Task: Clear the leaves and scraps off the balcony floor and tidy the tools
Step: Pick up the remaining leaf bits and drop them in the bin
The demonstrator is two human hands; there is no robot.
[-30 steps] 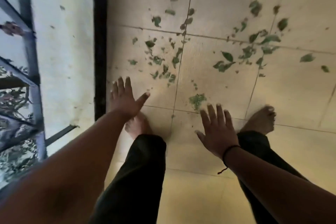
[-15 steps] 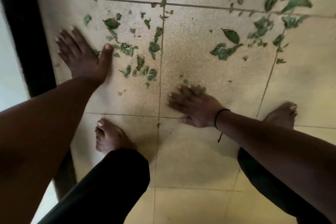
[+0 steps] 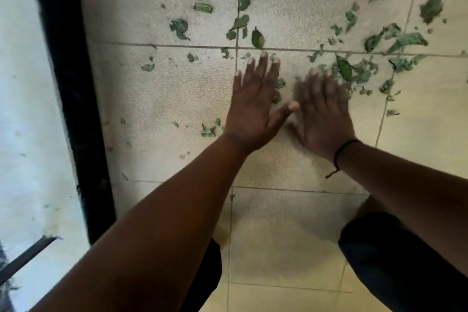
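Green leaves and torn scraps lie scattered over the pale tiled balcony floor (image 3: pixel 157 99). A thicker cluster of leaves (image 3: pixel 357 71) sits just beyond my right hand's fingertips, and looser leaves (image 3: pixel 239 23) lie farther out past my left hand. My left hand (image 3: pixel 255 106) is flat, palm down, fingers straight, with a few small scraps (image 3: pixel 277 88) beside it. My right hand (image 3: pixel 323 114), blurred, is also spread flat right next to it, a black cord around its wrist. Neither hand holds anything. No tools are in view.
A black strip (image 3: pixel 68 99) runs along the floor's left edge, with a pale ledge (image 3: pixel 27 121) beyond it and a dark railing bar (image 3: pixel 27 256) at the lower left. My dark trouser knees (image 3: pixel 395 253) are low in the view.
The view has dropped closer to the floor. My left hand has swept right from the floor's left side and my right hand has moved forward; both now lie side by side at the middle.
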